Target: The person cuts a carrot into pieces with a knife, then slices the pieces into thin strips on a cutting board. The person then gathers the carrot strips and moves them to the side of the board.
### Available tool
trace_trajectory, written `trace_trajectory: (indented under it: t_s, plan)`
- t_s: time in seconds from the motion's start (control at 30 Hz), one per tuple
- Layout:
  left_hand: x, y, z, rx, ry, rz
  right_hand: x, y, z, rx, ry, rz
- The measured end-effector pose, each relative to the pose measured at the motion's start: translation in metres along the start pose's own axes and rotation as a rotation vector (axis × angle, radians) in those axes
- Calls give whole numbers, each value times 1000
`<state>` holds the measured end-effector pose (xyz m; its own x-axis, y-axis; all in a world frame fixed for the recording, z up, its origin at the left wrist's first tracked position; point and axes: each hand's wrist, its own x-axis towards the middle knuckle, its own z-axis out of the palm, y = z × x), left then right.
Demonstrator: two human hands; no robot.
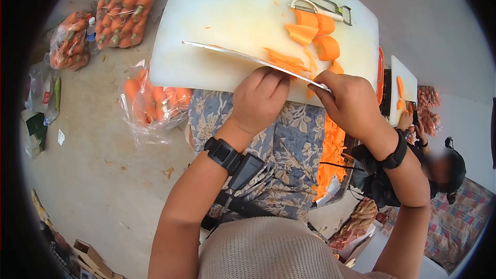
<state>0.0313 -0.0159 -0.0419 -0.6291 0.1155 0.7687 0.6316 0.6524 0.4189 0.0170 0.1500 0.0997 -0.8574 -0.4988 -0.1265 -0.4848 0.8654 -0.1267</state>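
Note:
My right hand (352, 102) is closed round the handle of a large knife (227, 50), whose long blade reaches to the left across a white cutting board (206, 8). At the near edge of the board, my left hand (261, 94) has its fingers curled down against the near side of the blade, on a piece of carrot mostly hidden by the fingers and knife. Thin carrot slices (284, 61) lie just beyond the blade. Thick peeled carrot chunks (326, 48) sit farther back, beside two vegetable peelers (330, 9).
Bags of whole carrots (126, 13) stand on the floor at left, with another bag (155, 98) beside my knees. Shredded carrot (330, 150) fills a container to my right. A co-worker (439, 168) cuts carrot on another board (406, 85).

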Motion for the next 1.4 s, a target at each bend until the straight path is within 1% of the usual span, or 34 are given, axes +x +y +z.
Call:
trace_trajectory:
  t_s: [0.1,0.4,0.67,0.83,0.9,1.0,1.1,1.17,1.2,1.23,1.3,1.33,1.37,1.4]
  plan:
    - [-1,-2,-1,-13,-43,-5,-8,-2,2,-4,15,29]
    - [1,0,-1,-2,-41,-16,-17,4,4,5,16,62]
    - [-1,-1,3,-13,-24,-20,-11,2,-2,1,-100,119]
    - [-1,0,1,-29,-50,-41,-6,0,-7,-30,-136,95]
    - [-1,-2,2,-24,-4,-9,-5,1,-4,-25,-144,95]
    - [-1,-2,2,-15,-14,-5,-3,6,14,-37,-109,64]
    - [-2,-2,2,-24,-15,-17,-1,5,31,-5,3,26]
    - [-2,-3,1,-21,-22,3,-3,1,35,-6,9,28]
    - [-2,-3,1,-23,-29,2,-5,5,43,-23,34,2]
    - [-3,-2,1,-15,-12,43,-6,6,46,-33,78,5]
    - [-6,-2,-1,-55,-76,-56,-6,6,44,21,46,1]
    - [-3,-2,-2,-39,-55,-18,-5,7,43,48,62,22]
    - [-1,-1,-3,-56,-66,-34,-6,8,43,40,104,13]
    - [1,0,-3,-72,-81,-53,-6,9,43,94,139,18]
